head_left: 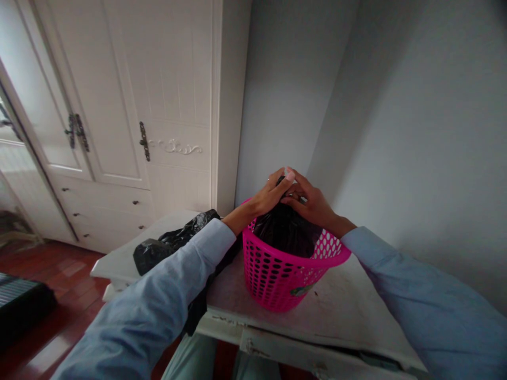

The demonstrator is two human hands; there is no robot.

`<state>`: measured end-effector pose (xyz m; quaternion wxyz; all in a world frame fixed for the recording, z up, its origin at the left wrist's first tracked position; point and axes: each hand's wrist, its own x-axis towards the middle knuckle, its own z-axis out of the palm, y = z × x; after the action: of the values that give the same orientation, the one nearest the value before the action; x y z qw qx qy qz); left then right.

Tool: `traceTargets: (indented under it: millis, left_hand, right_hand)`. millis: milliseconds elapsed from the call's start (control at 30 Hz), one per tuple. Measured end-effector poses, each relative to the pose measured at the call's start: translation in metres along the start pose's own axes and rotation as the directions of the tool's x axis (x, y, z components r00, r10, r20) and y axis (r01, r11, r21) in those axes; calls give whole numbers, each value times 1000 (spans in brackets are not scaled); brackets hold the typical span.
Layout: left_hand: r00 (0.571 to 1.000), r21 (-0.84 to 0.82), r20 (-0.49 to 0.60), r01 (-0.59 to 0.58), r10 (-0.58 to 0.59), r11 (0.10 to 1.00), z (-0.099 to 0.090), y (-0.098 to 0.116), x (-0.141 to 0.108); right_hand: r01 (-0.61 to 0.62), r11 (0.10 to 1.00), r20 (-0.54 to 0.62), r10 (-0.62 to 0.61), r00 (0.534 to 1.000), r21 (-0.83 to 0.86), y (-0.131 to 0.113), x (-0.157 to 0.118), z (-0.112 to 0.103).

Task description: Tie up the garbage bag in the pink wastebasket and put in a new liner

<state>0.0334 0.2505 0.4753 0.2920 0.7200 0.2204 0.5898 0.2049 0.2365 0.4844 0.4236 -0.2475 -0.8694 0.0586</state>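
The pink perforated basket [273, 298] stands upright on the white table [344, 301], in front of the person. The black plastic bag [289, 227] sits inside it, its upper end gathered above the rim.

Left hand [271, 196]: thumb and fingers closed on the gathered plastic. Right hand [312, 203]: fingers bent against the same point, fingertips meeting those of the left; whether they pinch the plastic cannot be told from here.

Status, as judged: placement of the bag within the basket is complete; handling of its top is in progress. No finished knot is visible, and the bag is not folded over the visible rim. A second black plastic bundle [174, 240] lies outside the basket, beside the left forearm, touched by neither hand.
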Motion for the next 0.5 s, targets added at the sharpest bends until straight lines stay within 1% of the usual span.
traceTargets:
  millis: [33,67,100,167,200,267,300,333,400,433,467,500]
  left_hand:
    - [999,6,49,8,-9,1000,0,-1,-1]
    - [997,19,76,28,-29,999,0,-3,-2]
    - [996,30,70,53,-55,998,0,-4,-3]
    - [997,32,4,82,-83,996,0,-5,-3]
    - [996,25,-32,80,-79,997,0,-4,-3]
    - [992,19,-127,33,-30,999,-3,2,0]
    - [979,35,-201,-6,13,999,-4,7,1]
    - [955,69,-289,-44,62,997,-7,12,1]
    - [880,178,-447,-88,160,980,-13,25,-6]
    - [853,230,-484,-94,197,969,-17,32,-14]
    - [844,274,-488,-94,223,957,-20,39,-25]
    - [865,303,-444,-102,235,947,-23,45,-40]
  right_hand:
    - [5,1000,9,-5,1000,-20,0,0,0]
    - [14,999,19,-13,1000,-42,-1,0,-1]
    - [27,998,25,-26,999,-62,-1,1,-1]
    - [66,993,12,-65,998,-96,0,2,-2]
    - [80,990,-4,-81,997,-112,0,2,-2]
    - [90,986,-24,-95,995,-137,0,2,-2]
    - [89,986,-21,-93,995,-142,0,2,-2]
    - [84,986,-16,-87,996,-144,0,2,-3]
    - [80,986,-14,-83,996,-148,1,1,-3]
    - [81,985,-19,-85,996,-153,1,1,-3]
    - [81,984,-27,-86,996,-162,1,1,-3]
    - [77,982,-35,-84,996,-171,2,1,-3]
